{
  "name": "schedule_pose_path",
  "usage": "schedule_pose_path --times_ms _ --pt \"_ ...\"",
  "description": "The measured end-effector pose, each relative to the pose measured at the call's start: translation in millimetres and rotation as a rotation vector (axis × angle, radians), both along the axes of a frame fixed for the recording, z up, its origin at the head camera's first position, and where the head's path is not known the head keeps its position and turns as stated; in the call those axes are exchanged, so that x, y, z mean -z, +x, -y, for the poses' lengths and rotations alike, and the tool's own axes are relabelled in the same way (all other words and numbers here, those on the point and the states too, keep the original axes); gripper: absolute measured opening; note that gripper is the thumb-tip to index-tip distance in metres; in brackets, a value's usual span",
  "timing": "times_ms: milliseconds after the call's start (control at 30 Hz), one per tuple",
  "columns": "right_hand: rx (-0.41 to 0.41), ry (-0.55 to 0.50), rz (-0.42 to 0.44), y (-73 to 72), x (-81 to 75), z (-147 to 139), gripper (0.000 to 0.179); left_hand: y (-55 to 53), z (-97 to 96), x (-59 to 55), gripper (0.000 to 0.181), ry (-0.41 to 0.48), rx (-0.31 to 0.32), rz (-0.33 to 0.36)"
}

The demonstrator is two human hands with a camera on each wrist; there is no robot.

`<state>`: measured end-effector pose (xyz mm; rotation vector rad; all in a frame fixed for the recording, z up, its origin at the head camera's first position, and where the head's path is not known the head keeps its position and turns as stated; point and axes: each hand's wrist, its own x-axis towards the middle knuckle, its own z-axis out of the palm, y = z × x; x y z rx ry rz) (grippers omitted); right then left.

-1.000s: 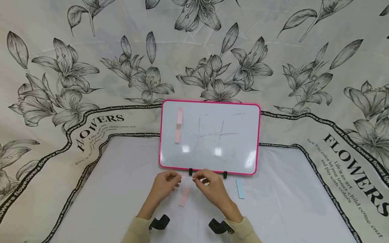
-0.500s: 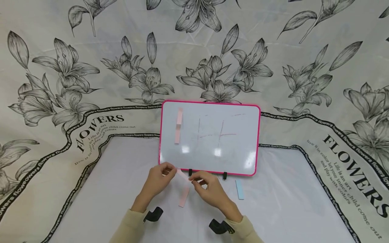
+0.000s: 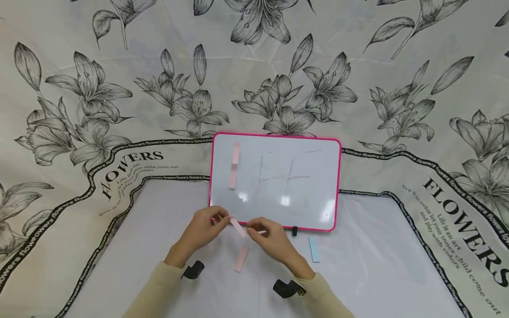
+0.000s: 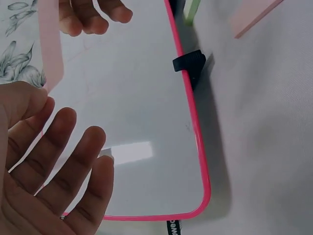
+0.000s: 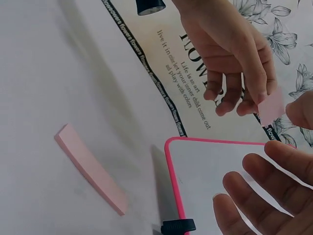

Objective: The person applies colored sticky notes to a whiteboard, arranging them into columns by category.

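My left hand (image 3: 207, 225) pinches one end of a thin pale pink strip (image 3: 238, 227) between thumb and forefinger, its other fingers spread loosely in the left wrist view. My right hand (image 3: 272, 238) pinches at the strip's other end, the thumb tip right at its edge in the right wrist view. The strip slants between the hands, over the lower edge of a pink-framed whiteboard (image 3: 310, 198). Another pink strip (image 3: 241, 259) lies on the white cloth below the hands. On the board's left side are two pink strips (image 3: 235, 154), end to end in a column.
A light blue strip (image 3: 314, 250) lies right of my right hand. Faint red lines (image 3: 292, 172) mark the board. Black clips (image 3: 294, 231) sit on its lower edge, and a pale green strip (image 4: 191, 11) shows near one. Flower-printed cloth (image 3: 274, 101) rises behind.
My left hand has moved up and left toward the board's lower left corner, so more of the pink strip shows between the hands. My right hand has shifted slightly up and left.
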<state>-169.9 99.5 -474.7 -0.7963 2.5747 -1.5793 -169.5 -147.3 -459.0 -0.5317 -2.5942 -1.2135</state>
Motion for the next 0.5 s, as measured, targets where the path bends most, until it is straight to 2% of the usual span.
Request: schedule_pose_path --times_ms 233,500 --pt "-0.021 -0.033 0.082 -6.0 7.9 9 0.017 -10.6 -1.8 6.4 0.006 0.085 -0.024 0.01" --pt "-0.052 -0.072 0.097 -15.6 18.1 18 0.014 -20.2 -2.8 11.2 0.009 0.236 -0.034 0.118"
